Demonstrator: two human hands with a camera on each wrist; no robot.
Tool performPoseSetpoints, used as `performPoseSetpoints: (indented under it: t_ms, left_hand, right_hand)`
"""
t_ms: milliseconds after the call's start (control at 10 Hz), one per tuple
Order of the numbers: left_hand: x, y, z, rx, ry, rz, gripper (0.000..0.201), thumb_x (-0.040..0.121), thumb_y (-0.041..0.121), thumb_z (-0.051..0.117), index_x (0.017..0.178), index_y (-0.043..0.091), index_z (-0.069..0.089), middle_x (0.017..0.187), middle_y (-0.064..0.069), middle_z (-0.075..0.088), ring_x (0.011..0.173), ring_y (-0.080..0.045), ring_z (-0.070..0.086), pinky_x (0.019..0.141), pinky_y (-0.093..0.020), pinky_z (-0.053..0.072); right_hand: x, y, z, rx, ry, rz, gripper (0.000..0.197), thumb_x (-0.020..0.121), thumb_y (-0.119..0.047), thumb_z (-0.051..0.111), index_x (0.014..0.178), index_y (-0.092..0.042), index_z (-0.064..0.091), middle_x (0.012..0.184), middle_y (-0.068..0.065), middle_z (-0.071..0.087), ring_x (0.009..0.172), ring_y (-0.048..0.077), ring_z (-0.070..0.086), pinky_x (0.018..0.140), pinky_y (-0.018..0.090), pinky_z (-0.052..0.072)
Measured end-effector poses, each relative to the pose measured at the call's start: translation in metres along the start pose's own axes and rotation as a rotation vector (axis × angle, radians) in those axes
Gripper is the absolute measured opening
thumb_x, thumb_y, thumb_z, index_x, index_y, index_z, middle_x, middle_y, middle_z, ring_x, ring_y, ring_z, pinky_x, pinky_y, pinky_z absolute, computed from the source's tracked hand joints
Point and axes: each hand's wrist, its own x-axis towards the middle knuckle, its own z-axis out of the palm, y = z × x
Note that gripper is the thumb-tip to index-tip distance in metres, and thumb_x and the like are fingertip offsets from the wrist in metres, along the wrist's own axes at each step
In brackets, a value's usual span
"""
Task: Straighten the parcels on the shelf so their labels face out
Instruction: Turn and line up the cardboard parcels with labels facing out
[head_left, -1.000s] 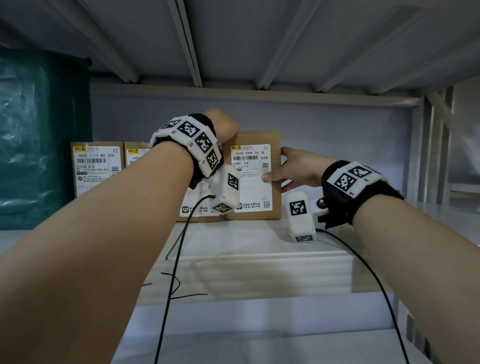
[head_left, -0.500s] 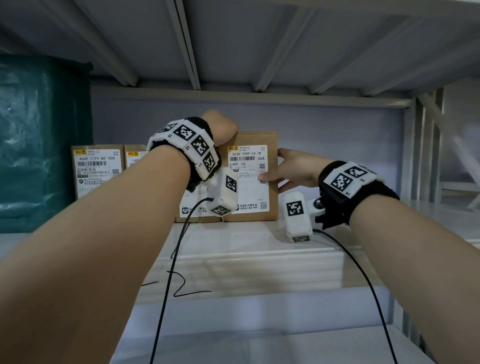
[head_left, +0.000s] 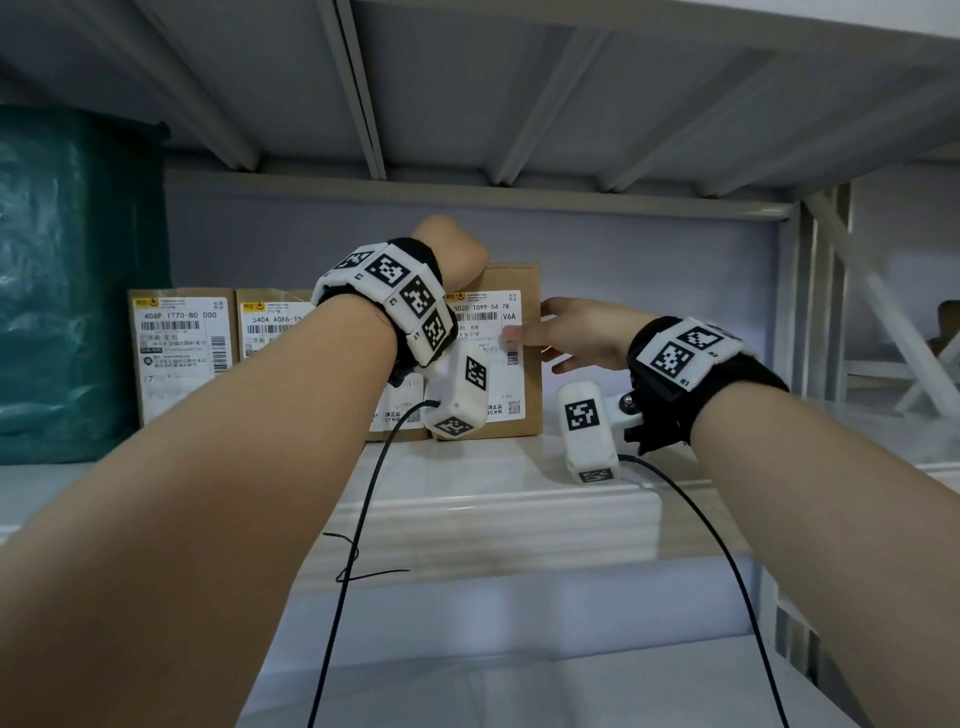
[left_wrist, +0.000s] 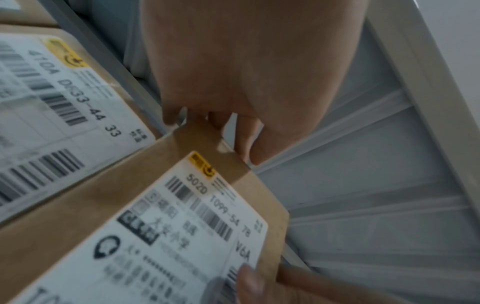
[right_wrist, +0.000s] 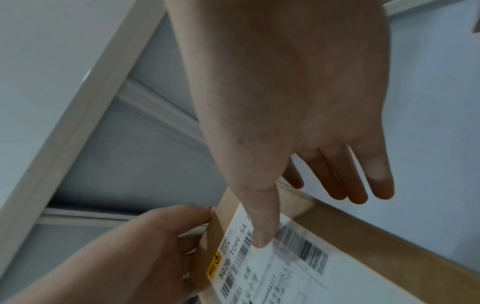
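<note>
Head view shows a brown cardboard parcel standing upright at the back of the pale shelf, its white shipping label facing out. The left hand is curled over the parcel's top left corner; in the left wrist view its fingers hook down behind the top edge. The right hand holds the parcel's right side: the thumb presses flat on the label near a barcode, and the other fingers reach, nearly straight, past the right edge toward the back. So the parcel sits between the two hands, both touching it. To its left stand more labelled parcels in a row: one just beside it, mostly hidden by the left forearm, then another, then the leftmost. A teal plastic-wrapped bundle fills the shelf's left end.
</note>
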Motion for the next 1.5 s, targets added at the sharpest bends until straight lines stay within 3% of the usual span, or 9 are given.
performPoseSetpoints:
  t_ms: [100, 300, 600, 700, 800, 1000, 1100, 1200, 1500]
  left_hand:
    - [-0.005, 0.009, 0.006, -0.095, 0.078, 0.003, 0.032, 0.089, 0.015, 0.047, 0.059, 0.022, 0.043, 0.064, 0.005, 0.044, 0.057, -0.011, 0.043, 0.052, -0.017, 0.034]
    - [-0.013, 0.041, 0.024, -0.238, 0.243, 0.12, 0.031, 0.086, 0.014, 0.045, 0.093, 0.008, 0.074, 0.096, -0.01, 0.074, 0.099, -0.029, 0.065, 0.101, -0.031, 0.046]
    - [-0.025, 0.098, 0.067, -0.348, -0.035, 0.284, 0.036, 0.09, 0.003, 0.041, 0.106, 0.005, 0.073, 0.097, -0.007, 0.068, 0.073, -0.012, 0.06, 0.054, -0.004, 0.04]
    - [-0.03, 0.109, 0.088, -0.303, -0.149, 0.244, 0.034, 0.092, 0.008, 0.044, 0.116, 0.003, 0.068, 0.125, -0.009, 0.066, 0.119, -0.021, 0.058, 0.086, -0.015, 0.041]
    - [-0.031, 0.118, 0.109, -0.233, -0.25, 0.153, 0.037, 0.093, 0.013, 0.045, 0.124, 0.001, 0.061, 0.131, -0.016, 0.06, 0.119, -0.029, 0.057, 0.089, -0.029, 0.045]
    - [-0.025, 0.135, 0.126, -0.046, -0.422, -0.016, 0.041, 0.096, 0.028, 0.043, 0.129, 0.006, 0.052, 0.135, -0.012, 0.056, 0.122, -0.026, 0.056, 0.106, -0.037, 0.044]
    - [-0.026, 0.139, 0.132, 0.016, -0.468, -0.082, 0.045, 0.096, 0.035, 0.044, 0.135, 0.012, 0.049, 0.139, -0.01, 0.054, 0.125, -0.027, 0.053, 0.105, -0.035, 0.044]
    - [-0.026, 0.137, 0.14, -0.013, -0.476, -0.171, 0.052, 0.089, 0.044, 0.051, 0.135, 0.017, 0.05, 0.134, -0.013, 0.058, 0.117, -0.029, 0.059, 0.1, -0.038, 0.049]
    - [-0.022, 0.13, 0.139, -0.055, -0.482, -0.219, 0.042, 0.088, 0.043, 0.052, 0.119, 0.016, 0.06, 0.138, -0.013, 0.055, 0.119, -0.033, 0.058, 0.101, -0.041, 0.049]
  right_hand:
    - [-0.006, 0.002, -0.006, -0.06, 0.041, 0.021, 0.065, 0.088, -0.05, 0.056, 0.137, -0.011, 0.043, 0.13, 0.006, 0.055, 0.116, 0.022, 0.056, 0.099, 0.037, 0.05]
    - [-0.018, 0.013, -0.028, -0.164, 0.098, 0.105, 0.066, 0.088, -0.056, 0.05, 0.13, -0.006, 0.05, 0.126, 0.012, 0.057, 0.117, 0.026, 0.056, 0.103, 0.038, 0.047]
    - [-0.043, 0.044, -0.065, -0.3, 0.229, 0.23, 0.07, 0.084, -0.059, 0.053, 0.129, -0.006, 0.053, 0.129, 0.011, 0.058, 0.114, 0.03, 0.058, 0.104, 0.043, 0.045]
    - [-0.054, 0.054, -0.074, -0.349, 0.268, 0.253, 0.063, 0.087, -0.053, 0.054, 0.129, -0.006, 0.053, 0.133, 0.011, 0.056, 0.116, 0.027, 0.055, 0.103, 0.036, 0.044]
    - [-0.061, 0.064, -0.083, -0.399, 0.282, 0.269, 0.058, 0.09, -0.048, 0.053, 0.13, -0.007, 0.053, 0.135, 0.01, 0.055, 0.107, 0.027, 0.054, 0.087, 0.03, 0.042]
    - [-0.053, 0.079, -0.107, -0.433, 0.218, 0.298, 0.053, 0.091, -0.041, 0.057, 0.13, -0.006, 0.053, 0.14, 0.01, 0.052, 0.125, 0.027, 0.051, 0.101, 0.036, 0.045]
    - [-0.045, 0.091, -0.114, -0.367, 0.149, 0.362, 0.055, 0.086, -0.039, 0.064, 0.131, -0.009, 0.051, 0.133, 0.012, 0.053, 0.109, 0.032, 0.059, 0.09, 0.042, 0.052]
    - [-0.038, 0.102, -0.116, -0.229, 0.113, 0.423, 0.055, 0.077, -0.037, 0.073, 0.123, -0.014, 0.052, 0.093, 0.011, 0.058, 0.072, 0.029, 0.062, 0.071, 0.038, 0.053]
    - [-0.015, 0.097, -0.109, -0.194, 0.002, 0.358, 0.031, 0.071, -0.02, 0.075, 0.093, -0.001, 0.066, 0.101, 0.016, 0.069, 0.098, 0.034, 0.068, 0.093, 0.052, 0.051]
